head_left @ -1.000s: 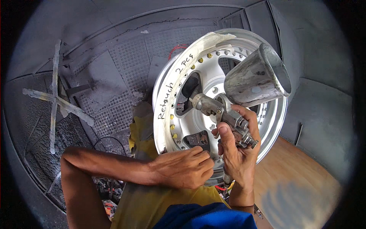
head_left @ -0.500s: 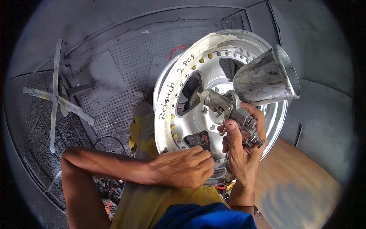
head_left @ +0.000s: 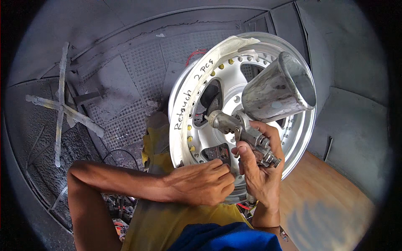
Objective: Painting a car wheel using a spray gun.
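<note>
Left grip (head_left: pixel 202 184) curled, fingertips tucked out of sight; what they hold, if anything, cannot tell. Right grip (head_left: pixel 264 178): fingers partly lost behind spray gun (head_left: pixel 250 136). Gun and metal cup (head_left: pixel 272 90) mask part of silver wheel (head_left: pixel 229 81). Blue cloth (head_left: pixel 226 238) cut by lower edge. Clutter (head_left: pixel 120 207) at lower left too small to name. Wood-look surface (head_left: pixel 312 178) smeared, lower right.

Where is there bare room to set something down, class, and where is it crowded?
Bare: the wood-coloured board, between the wheel and the grey panel; also the studded tiles between the cross-shaped frame and the wheel. Crowded: the wheel itself, with left hand, right hand and spray gun over it.
</note>
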Tool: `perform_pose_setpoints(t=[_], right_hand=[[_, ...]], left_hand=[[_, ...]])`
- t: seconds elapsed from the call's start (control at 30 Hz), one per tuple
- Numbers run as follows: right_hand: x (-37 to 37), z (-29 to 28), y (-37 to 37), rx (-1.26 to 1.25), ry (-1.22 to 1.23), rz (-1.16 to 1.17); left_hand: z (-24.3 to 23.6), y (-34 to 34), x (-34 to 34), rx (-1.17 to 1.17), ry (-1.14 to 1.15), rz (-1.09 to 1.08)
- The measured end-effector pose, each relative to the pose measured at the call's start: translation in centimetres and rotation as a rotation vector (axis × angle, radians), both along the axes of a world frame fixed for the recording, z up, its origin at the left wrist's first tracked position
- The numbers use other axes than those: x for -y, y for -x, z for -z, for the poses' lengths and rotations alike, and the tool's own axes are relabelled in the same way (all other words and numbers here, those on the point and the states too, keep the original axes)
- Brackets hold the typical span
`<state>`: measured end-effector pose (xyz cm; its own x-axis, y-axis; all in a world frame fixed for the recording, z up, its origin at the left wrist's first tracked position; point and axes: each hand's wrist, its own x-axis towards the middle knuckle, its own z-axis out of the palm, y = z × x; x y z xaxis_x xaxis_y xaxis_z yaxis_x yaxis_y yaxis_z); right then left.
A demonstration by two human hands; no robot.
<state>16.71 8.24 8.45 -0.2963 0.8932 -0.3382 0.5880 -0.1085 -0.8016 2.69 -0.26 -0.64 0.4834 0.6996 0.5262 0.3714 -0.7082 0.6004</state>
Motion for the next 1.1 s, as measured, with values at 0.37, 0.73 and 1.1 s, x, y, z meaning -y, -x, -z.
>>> perform_pose_setpoints(t=[0.37,0.73,1.1], right_hand=[[-0.22,-0.05,-0.43,0.006,0.001,0.004],[0.26,0.00,-1.03,0.018,0.054,-0.050],[-0.05,0.04,-0.79,0.022,0.050,-0.040]], left_hand=[[0.17,-0.08,-0.04,0.013,-0.002,0.001],[0.17,0.04,0.01,0.009,-0.009,-0.001],[0.29,-0.18,-0.07,0.025,-0.012,0.007]])
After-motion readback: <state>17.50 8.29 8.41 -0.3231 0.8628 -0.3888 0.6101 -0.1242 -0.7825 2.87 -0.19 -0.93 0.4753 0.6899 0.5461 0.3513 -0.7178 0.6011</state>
